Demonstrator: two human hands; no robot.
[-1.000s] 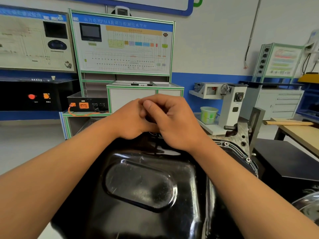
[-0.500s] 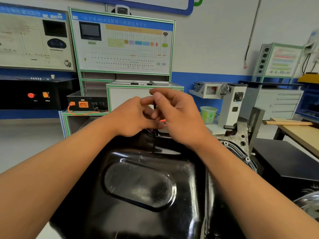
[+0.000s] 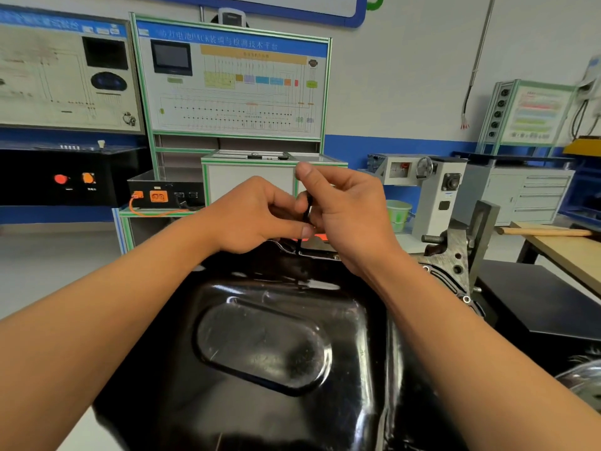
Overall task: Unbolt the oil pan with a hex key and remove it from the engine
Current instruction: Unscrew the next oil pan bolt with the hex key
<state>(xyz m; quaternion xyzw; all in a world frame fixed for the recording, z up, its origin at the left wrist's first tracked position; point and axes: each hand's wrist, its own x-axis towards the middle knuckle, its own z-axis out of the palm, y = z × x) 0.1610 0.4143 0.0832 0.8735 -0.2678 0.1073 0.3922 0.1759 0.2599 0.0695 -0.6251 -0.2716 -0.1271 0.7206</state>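
The glossy black oil pan [image 3: 266,346] fills the lower middle of the head view, sitting on the engine [image 3: 455,255]. A thin black hex key [image 3: 305,219] stands upright at the pan's far rim, its tip down at the flange. My left hand [image 3: 253,216] and my right hand [image 3: 344,209] meet above that rim, and both pinch the key's shaft with thumb and fingers. The bolt under the key's tip is hidden by the hands and the rim.
A grey engine mounting plate [image 3: 461,252] with bolt holes stands right of the pan. A wooden workbench [image 3: 559,245] lies at the far right. Training panels [image 3: 231,79], a green cup [image 3: 398,214] and a grey machine [image 3: 442,193] line the back.
Both hands have risen from the pan's rim and opened apart slightly, so the upright hex key between them now shows. The pan has not moved.
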